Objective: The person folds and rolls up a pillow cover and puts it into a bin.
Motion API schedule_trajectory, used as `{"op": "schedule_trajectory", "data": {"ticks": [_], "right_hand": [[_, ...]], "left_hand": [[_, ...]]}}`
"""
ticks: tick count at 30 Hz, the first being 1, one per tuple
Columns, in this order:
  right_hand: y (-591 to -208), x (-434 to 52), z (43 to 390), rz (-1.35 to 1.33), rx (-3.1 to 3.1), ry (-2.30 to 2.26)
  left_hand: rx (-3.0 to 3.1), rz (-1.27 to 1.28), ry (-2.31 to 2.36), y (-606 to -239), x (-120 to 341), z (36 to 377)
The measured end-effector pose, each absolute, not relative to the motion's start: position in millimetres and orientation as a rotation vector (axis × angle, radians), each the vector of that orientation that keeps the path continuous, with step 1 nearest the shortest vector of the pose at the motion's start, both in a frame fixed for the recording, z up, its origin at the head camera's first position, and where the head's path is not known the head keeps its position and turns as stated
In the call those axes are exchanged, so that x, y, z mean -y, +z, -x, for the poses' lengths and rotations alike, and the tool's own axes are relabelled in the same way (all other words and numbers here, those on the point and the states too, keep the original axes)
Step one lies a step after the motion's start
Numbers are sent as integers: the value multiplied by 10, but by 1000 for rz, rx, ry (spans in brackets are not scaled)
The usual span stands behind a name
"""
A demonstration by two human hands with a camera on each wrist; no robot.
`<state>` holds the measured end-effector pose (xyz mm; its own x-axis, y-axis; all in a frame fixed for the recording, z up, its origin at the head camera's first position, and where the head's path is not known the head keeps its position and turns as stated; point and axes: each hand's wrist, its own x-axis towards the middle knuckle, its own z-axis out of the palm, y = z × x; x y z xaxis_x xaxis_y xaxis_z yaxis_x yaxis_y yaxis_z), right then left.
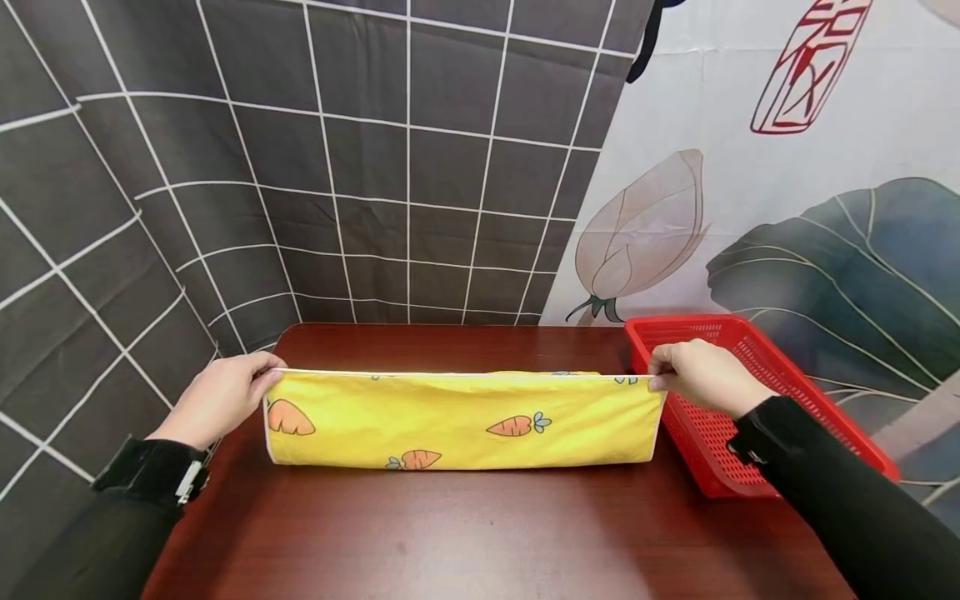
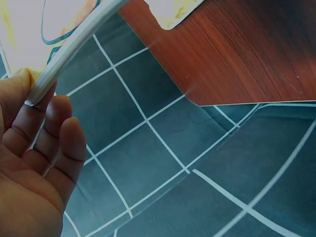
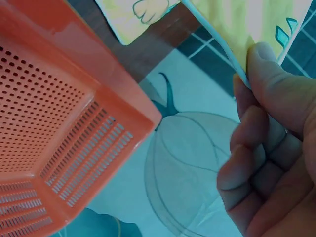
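A yellow cloth printed with orange carrots and edged in white is stretched wide between both hands, its top edge nearly level. At its upper left corner my left hand pinches the white edge between thumb and fingers. My right hand pinches the upper right corner the same way. In the left wrist view, thumb and forefinger meet at the tip of the white trim. The right wrist view shows the thumb pressing the cloth corner against the curled fingers. More yellow cloth shows just behind the top edge.
A red perforated plastic basket stands on the right of the brown wooden table, under my right forearm. Behind the table hang a dark grey cloth with white grid lines and a white flower-printed sheet.
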<state>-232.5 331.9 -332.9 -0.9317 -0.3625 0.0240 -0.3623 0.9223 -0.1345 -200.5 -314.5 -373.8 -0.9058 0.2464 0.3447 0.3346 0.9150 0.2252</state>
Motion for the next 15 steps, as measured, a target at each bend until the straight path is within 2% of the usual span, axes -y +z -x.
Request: {"op": "schedule_trajectory", "data": {"ticks": [15], "right_hand": [[-3474,-3242,2728,450,-3129,-198]], "left_hand": [[2798,334,-352,-3801,3036,2422]]}}
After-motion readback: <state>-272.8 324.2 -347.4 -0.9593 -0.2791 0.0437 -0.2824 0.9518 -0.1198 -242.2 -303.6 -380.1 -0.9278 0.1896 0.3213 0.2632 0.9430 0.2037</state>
